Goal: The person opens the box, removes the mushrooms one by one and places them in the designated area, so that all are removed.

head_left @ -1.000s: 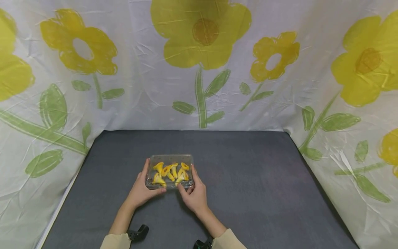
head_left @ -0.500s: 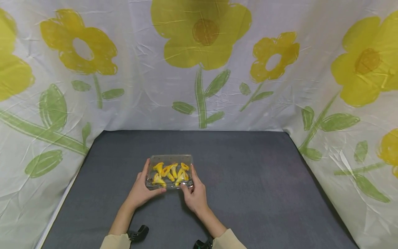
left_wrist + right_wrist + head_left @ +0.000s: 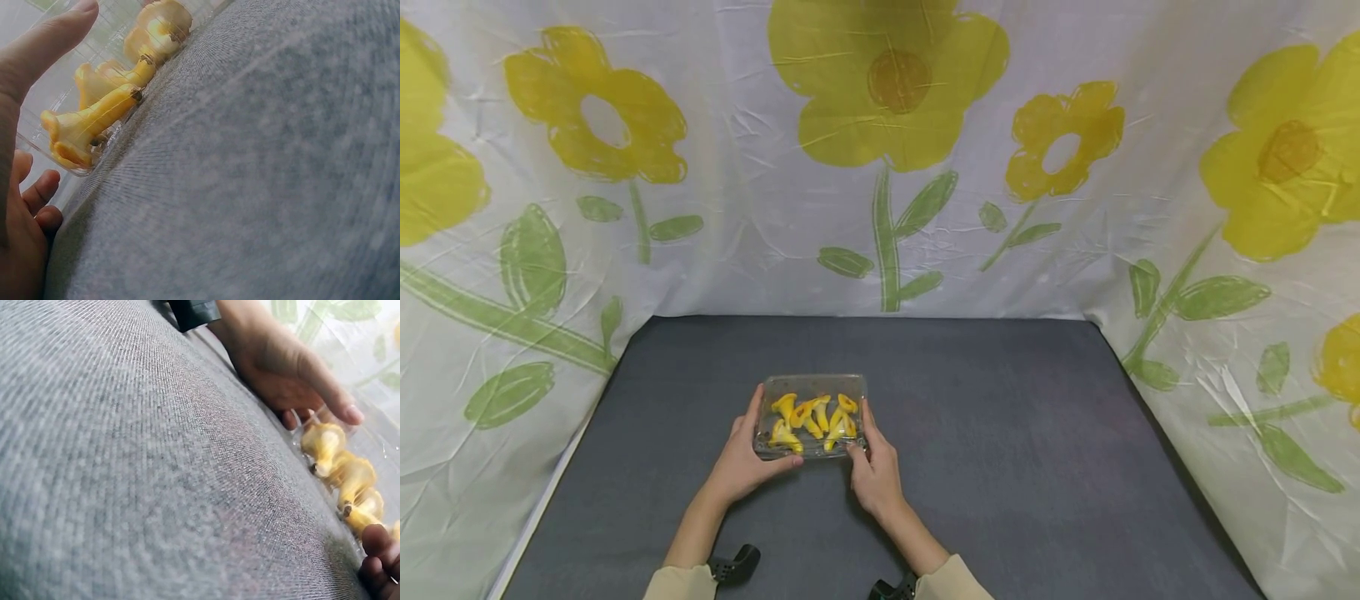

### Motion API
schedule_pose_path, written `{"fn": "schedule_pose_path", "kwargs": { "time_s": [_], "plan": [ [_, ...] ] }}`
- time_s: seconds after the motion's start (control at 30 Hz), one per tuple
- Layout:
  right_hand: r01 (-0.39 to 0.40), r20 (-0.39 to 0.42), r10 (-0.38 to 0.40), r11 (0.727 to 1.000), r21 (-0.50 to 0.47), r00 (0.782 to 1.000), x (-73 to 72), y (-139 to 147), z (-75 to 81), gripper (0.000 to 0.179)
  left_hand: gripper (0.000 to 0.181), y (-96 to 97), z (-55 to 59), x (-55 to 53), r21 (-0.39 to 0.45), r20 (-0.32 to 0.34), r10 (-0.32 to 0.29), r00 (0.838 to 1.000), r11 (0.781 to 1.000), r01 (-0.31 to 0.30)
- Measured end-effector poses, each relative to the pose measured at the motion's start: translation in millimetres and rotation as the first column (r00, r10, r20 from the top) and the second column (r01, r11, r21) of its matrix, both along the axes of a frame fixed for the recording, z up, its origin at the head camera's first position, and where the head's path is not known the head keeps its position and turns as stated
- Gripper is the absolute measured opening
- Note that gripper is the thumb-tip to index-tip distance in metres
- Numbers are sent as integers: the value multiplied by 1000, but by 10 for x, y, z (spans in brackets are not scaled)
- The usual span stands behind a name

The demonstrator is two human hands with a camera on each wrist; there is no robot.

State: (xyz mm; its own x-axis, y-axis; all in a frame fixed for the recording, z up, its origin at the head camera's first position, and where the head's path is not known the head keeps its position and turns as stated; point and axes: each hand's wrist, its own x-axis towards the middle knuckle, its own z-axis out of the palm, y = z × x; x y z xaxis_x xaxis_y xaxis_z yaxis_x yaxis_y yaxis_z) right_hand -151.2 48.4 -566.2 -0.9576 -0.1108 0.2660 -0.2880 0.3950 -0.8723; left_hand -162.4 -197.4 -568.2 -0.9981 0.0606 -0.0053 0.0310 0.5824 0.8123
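A clear plastic box rests on the dark cloth, with several yellow chanterelle mushrooms inside. My left hand grips its left end, fingers along the side and thumb on the near edge; the left wrist view shows that thumb lying against the transparent wall. At the opposite end, my right hand holds the near right corner, thumb in front and fingers along the right side. The right wrist view catches only the right fingertips close to the mushrooms at the lower right.
A dark grey cloth covers the table. White curtains printed with yellow flowers stand behind and along both sides. Each wrist carries a black strap device, the left one and the right one.
My right thumb has slid rightward along the near edge of the box toward its right corner. The left hand and the box have stayed in place.
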Motion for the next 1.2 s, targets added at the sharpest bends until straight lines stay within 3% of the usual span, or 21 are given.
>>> {"fn": "schedule_pose_path", "kwargs": {
  "time_s": [0.2,0.33,0.63,0.9,1.07,1.2],
  "plan": [
    [-23,112,30,997,-69,993,10,3,33,70,136,6,14,13,1,6,-3,1000,1000,3],
    [-40,139,54,994,-105,989,11,-21,51,71,136,-16,14,42,-2,4,4,1000,1000,-4],
    [-61,85,72,989,-136,994,30,109,56,58,133,-51,-38,24,31,-38,-23,999,999,24],
    [-77,80,84,993,-87,993,11,181,47,69,133,-1,-22,-7,33,-41,-27,999,999,28],
    [-118,5,118,992,-48,993,0,173,26,73,134,-11,-7,5,31,-40,-21,999,999,23],
    [-109,14,109,994,-6,994,10,172,4,91,134,-5,-9,1,25,-39,-20,999,999,21]
  ]
}}
